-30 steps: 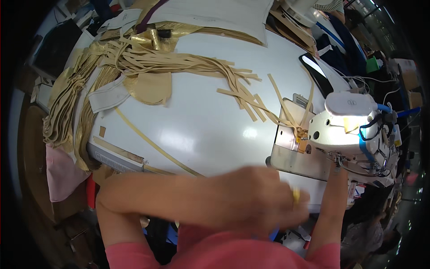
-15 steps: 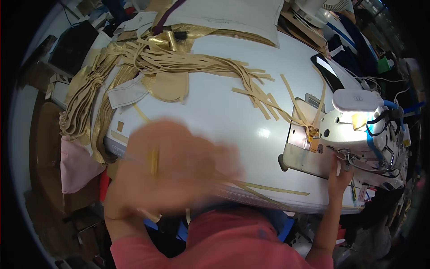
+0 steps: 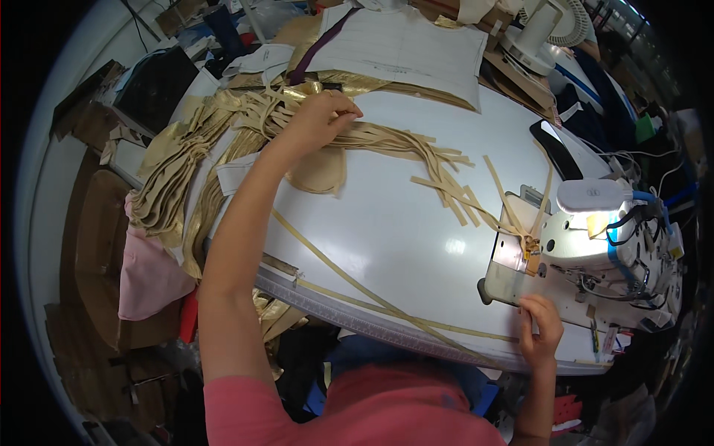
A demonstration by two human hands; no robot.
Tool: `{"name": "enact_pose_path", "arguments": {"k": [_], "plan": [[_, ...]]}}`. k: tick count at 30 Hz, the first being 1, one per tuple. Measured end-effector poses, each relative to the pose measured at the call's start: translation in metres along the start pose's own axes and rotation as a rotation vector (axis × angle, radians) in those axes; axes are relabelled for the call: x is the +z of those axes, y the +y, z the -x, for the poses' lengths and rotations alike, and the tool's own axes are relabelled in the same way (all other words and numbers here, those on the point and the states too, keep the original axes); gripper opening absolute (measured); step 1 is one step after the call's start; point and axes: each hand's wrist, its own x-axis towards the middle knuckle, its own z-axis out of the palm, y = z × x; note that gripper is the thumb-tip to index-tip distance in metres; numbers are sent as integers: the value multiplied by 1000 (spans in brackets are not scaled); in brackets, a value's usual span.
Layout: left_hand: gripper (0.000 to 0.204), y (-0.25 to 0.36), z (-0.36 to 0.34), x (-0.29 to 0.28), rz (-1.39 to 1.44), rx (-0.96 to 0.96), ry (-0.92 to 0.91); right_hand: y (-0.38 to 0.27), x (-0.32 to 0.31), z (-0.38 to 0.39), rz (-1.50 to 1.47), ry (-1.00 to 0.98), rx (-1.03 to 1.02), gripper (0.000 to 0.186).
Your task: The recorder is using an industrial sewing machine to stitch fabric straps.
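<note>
My left hand (image 3: 321, 121) reaches over a long bundle of tan fabric strips (image 3: 387, 141), fingers loosely bent and apart; nothing shows in them. My right hand (image 3: 541, 327) is by the front edge of the sewing machine bed (image 3: 502, 281), fingers loosely curled with a gap to the thumb, holding nothing visible. A few strips run from the bundle's right end to a small brass-coloured part (image 3: 530, 249) at the needle area of the white sewing machine (image 3: 587, 241). Below my left hand lies a rounded tan piece (image 3: 320, 172).
Folded gold and tan pieces (image 3: 167, 189) hang at the table's left. White pattern sheets (image 3: 409, 56) lie at the back. A phone (image 3: 556, 149) and a fan (image 3: 537, 37) stand right. Narrow strips (image 3: 357, 295) lie near the front edge; a pink cloth (image 3: 152, 275) hangs left.
My left hand has moved from low over the front of the table up and away to the strip bundle. My right hand has come out from beneath the machine head, toward me. The view has shifted.
</note>
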Motion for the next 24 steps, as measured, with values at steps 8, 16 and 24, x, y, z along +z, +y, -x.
{"name": "enact_pose_path", "arguments": {"k": [8,16,24], "plan": [[14,9,33,-35,50,-259,60,-11,3,-1,-26,-12,-19,21],[10,0,54,-12,-317,122,150,-29,22,-16,-132,-55,-114,20],[15,67,39,-14,670,-388,-331,-43,40,-52,-356,-128,-39,22]]}}
